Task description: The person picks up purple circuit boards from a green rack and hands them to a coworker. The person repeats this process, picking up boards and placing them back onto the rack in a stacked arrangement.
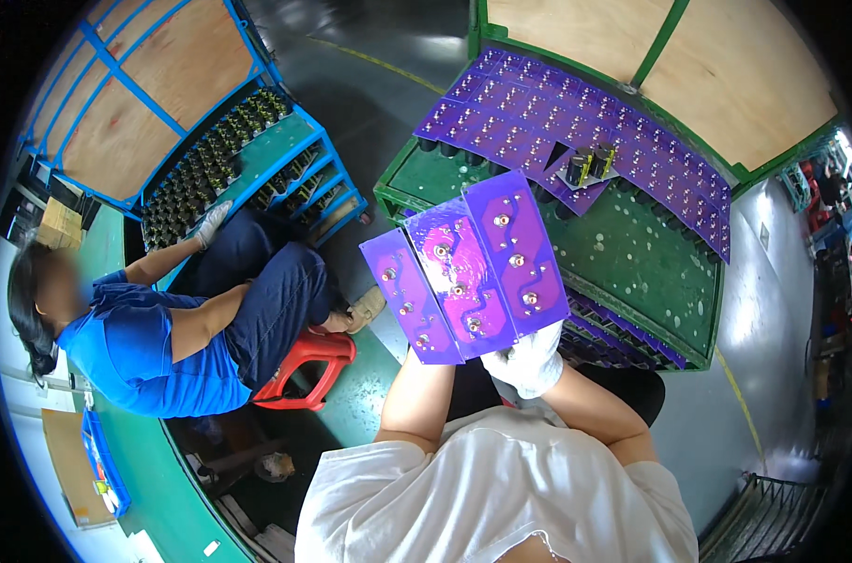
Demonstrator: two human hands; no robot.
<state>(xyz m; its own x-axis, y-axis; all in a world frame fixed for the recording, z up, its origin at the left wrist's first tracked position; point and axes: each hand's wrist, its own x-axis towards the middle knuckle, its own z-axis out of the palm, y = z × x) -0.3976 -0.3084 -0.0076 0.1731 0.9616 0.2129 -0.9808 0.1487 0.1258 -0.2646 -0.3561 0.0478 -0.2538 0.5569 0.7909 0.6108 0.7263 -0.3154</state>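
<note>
Three purple circuit boards (pixel 456 272) with metal terminals are held up side by side in front of me, slightly overlapping or touching. At their lower right edge my right hand (pixel 529 361), in a white glove, is closed on them, its fingertips partly hidden underneath. My left forearm reaches up to their lower left corner; the left hand itself is hidden behind the boards. Just beyond, many purple boards (pixel 529 103) lie in rows on a green rack (pixel 623 249), raised on black cylinders. Black cylindrical capacitors (pixel 578 170) stand upright on a board at the rows' near edge.
To the left, a person in blue (pixel 154 347) sits on a red stool (pixel 304 366), one gloved hand at a blue rack (pixel 285 141) full of black cylindrical parts. More purple boards fill the green rack's lower shelf. A green table (pixel 163 479) runs along the lower left.
</note>
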